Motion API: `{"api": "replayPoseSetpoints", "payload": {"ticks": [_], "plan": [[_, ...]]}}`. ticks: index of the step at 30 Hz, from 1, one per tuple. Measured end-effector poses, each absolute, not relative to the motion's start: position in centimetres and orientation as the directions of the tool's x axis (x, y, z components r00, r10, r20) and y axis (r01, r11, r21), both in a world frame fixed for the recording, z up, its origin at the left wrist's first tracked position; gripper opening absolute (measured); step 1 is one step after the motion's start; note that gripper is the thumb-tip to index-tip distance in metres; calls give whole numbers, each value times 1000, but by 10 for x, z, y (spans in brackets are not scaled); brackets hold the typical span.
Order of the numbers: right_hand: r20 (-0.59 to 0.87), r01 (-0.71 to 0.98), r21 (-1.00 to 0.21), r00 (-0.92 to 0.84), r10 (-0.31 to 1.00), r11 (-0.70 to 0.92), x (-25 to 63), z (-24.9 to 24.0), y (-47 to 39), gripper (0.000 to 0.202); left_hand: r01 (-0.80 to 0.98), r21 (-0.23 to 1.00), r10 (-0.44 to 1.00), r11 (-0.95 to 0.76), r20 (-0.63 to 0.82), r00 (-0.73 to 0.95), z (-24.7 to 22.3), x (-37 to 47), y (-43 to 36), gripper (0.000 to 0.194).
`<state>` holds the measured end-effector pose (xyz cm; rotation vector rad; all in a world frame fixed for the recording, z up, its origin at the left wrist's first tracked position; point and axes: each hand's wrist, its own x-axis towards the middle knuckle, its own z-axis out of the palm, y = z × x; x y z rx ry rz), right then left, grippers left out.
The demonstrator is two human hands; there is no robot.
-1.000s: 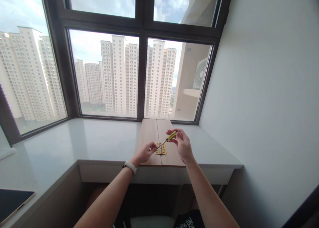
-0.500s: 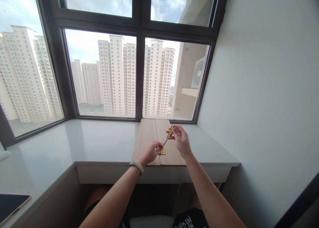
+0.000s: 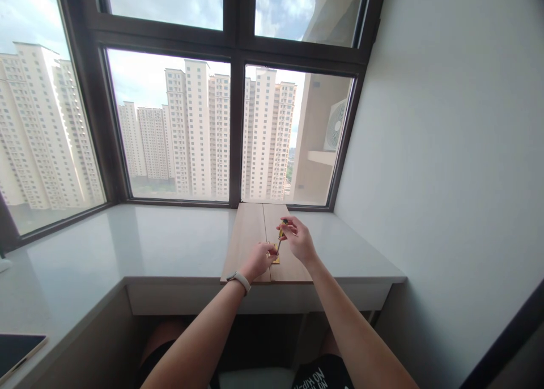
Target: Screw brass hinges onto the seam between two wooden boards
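My right hand [image 3: 301, 243] is closed around the yellow and black handle of a screwdriver [image 3: 283, 229]. Its thin metal shaft points down, close to upright, toward a brass-coloured hinge [image 3: 277, 260]. The hinge lies across the seam between two light wooden boards [image 3: 246, 225], near their front end. My left hand [image 3: 258, 260], with a watch on its wrist, has its fingertips pinched together at the screwdriver's tip, over the hinge. Whatever sits between those fingertips is too small to make out, and the fingers cover part of the hinge.
The boards lie on a white countertop [image 3: 178, 242] below a dark-framed window [image 3: 236, 123]. A white wall [image 3: 446, 123] rises on the right. At the lower left, a dark-screened tablet [image 3: 19, 352] rests on the counter. My legs are under the counter.
My right hand has moved slightly left, bringing the screwdriver from a slant to nearly upright. My left hand remains pinched at its tip over the hinge.
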<state>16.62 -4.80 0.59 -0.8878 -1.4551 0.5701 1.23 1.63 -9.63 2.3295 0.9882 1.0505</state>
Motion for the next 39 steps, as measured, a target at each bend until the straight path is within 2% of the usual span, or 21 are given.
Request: {"api": "replayPoseSetpoints", "payload": {"ticks": [19,25,32,39], "plan": [[568,242,-797,-9,823,553,157,1,-40,46,470,612,769,-637,456,448,-110,13,28,11],[557,330,-769,-73,828,547,147,0,-36,40,470,624,778,-624,437,451,-110,12,27,11],[613,420,-729,49,789,540,149,0,-35,42,469,624,777,-625,443,447,-113,14,28,11],[635,401,-741,159,756,539,148,-4,-34,48,459,620,771,-637,494,403,-121,19,29,8]]}}
